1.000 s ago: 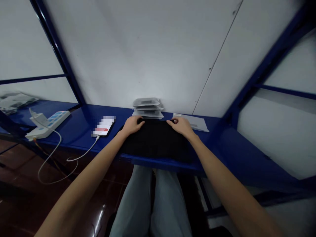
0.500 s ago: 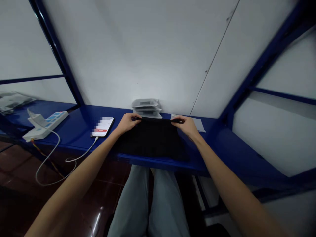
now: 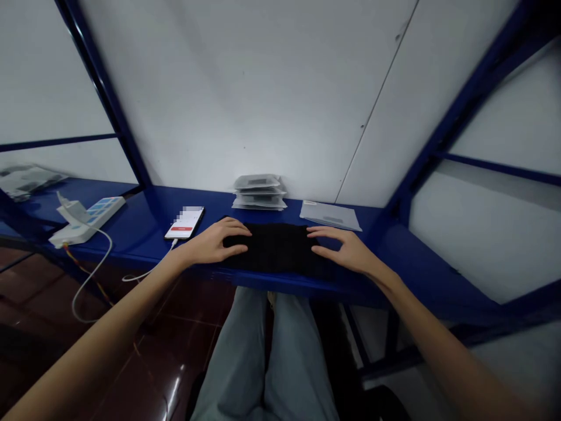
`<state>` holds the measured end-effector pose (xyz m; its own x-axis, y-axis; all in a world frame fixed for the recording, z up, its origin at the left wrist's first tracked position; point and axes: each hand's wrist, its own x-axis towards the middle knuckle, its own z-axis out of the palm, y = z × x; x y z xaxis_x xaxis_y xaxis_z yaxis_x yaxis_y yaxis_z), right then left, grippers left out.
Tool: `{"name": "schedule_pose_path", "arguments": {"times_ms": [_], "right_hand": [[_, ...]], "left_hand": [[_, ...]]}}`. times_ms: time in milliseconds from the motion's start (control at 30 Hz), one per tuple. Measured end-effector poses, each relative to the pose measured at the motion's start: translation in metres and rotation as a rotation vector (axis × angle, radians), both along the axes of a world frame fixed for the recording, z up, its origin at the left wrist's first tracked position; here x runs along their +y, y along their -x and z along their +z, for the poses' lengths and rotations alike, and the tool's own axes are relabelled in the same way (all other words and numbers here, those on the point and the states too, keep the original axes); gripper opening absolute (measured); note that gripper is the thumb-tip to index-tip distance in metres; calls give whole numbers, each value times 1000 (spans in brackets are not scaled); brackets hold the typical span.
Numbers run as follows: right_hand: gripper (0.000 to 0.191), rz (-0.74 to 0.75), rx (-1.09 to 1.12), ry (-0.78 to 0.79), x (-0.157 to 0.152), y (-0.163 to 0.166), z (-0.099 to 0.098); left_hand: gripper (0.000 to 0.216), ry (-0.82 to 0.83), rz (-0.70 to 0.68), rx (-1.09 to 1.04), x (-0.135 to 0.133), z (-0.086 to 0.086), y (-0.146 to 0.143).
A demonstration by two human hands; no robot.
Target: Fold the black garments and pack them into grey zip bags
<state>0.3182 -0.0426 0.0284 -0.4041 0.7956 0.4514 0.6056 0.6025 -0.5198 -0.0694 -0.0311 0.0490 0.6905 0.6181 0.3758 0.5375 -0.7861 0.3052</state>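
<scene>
A black cloth point(image 3: 277, 248), its exact kind not clear, lies folded on the blue table near the front edge. My left hand point(image 3: 214, 241) rests at its left end with fingers and thumb apart. At the right end, my right hand point(image 3: 339, 245) touches the cloth with its fingertips, fingers stretched and thumb apart. Neither hand grips the fabric. Behind the cloth stands a stack of clear packaged items point(image 3: 258, 193). One flat packet in a clear bag point(image 3: 331, 215) lies behind my right hand.
Left of the cloth is a smartphone point(image 3: 186, 222) plugged into a white cable point(image 3: 107, 251). Farther left sits a white power strip point(image 3: 90, 219). A white wall panel point(image 3: 245, 117) rises behind the blue table point(image 3: 394, 245), with blue frame posts at both sides.
The far edge of the black cloth has come down toward me, leaving it shorter front to back. Both hands have let go of that edge and now lie spread at its ends.
</scene>
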Motion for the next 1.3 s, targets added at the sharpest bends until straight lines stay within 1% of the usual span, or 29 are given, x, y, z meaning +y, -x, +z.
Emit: {"name": "schedule_pose_path", "arguments": {"times_ms": [100,167,267,333,467,533,600,700,833,900,967,1033,1100,1167,1200,1233,1300], "right_hand": [[31,79,-35,130,-28,-8,-1],[31,89,-59,179,-40,-12,-5],[25,69,-65,187,-46,-13,-8],[23,65,-67,184,-47,-11,-7],[29,73,-97,201,-49,-9,-3],[32,77,-94,211,-51,-10,-4],[29,60,-75,202,-50,-11,-5],[30,-55,-64,156,-40,-8,-4],[34,-273,-111,50,-11,6,-1],[29,-381,-192,28,4,13,-2],[22,-474,-306,32,14,19,-5],[19,-550,-416,32,17,23,-5],[18,-609,-506,-8,13,28,-2],[18,-618,-568,-112,7,36,5],[19,-592,-576,-178,5,42,9],[21,-542,-561,-243,4,50,11],[25,-380,-467,-327,5,68,14]], "left_hand": [[45,88,-12,36,-27,-1,12],[44,132,-10,40,-34,-6,19],[34,141,5,9,-33,-10,24],[33,126,9,5,-32,-10,24],[39,114,-5,26,-35,-10,26],[35,97,5,6,-37,-13,28],[31,77,34,-31,-36,-17,29],[33,68,135,-88,-28,-20,27],[34,49,361,-149,-7,-22,12],[29,28,476,-119,4,-25,4],[26,9,557,-52,12,-29,-2],[30,-13,611,-9,16,-32,-3],[41,-62,642,2,14,-34,0],[54,-140,692,31,10,-35,4],[60,-173,725,67,8,-35,5],[64,-192,759,119,7,-34,5],[67,-177,808,241,6,-32,3]]}}
